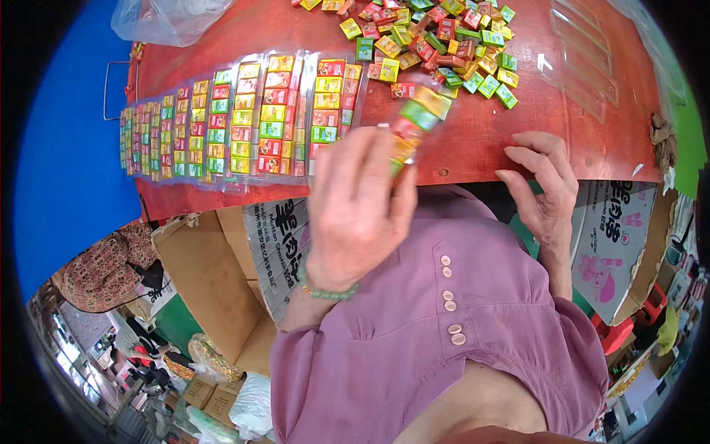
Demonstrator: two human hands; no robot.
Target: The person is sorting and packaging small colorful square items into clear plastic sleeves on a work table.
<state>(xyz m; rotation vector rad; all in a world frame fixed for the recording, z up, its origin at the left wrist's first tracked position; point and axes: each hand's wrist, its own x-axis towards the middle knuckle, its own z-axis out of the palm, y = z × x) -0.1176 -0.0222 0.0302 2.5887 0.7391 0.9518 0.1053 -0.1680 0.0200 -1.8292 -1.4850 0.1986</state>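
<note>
My left hand (359, 211), with a green bead bracelet at its wrist, grips a narrow clear plastic tray (420, 118) filled with a line of small coloured boxes. The tray tilts over the table near its front edge and is smeared by motion. Beyond it lies a loose pile of small boxes (444, 48) in red, yellow, green and brown. To the left, several filled trays (279, 111) stand side by side, overlapping. My right hand (546, 174) is at the table's front edge, its fingers bent and apart with nothing between them.
The red tabletop (488, 137) has clear plastic trays (584, 55) at the far right and a clear plastic bag (166, 18) at the far left. A crumpled brown cloth (660, 137) lies at the right edge. Open cardboard boxes (207, 274) stand below the table.
</note>
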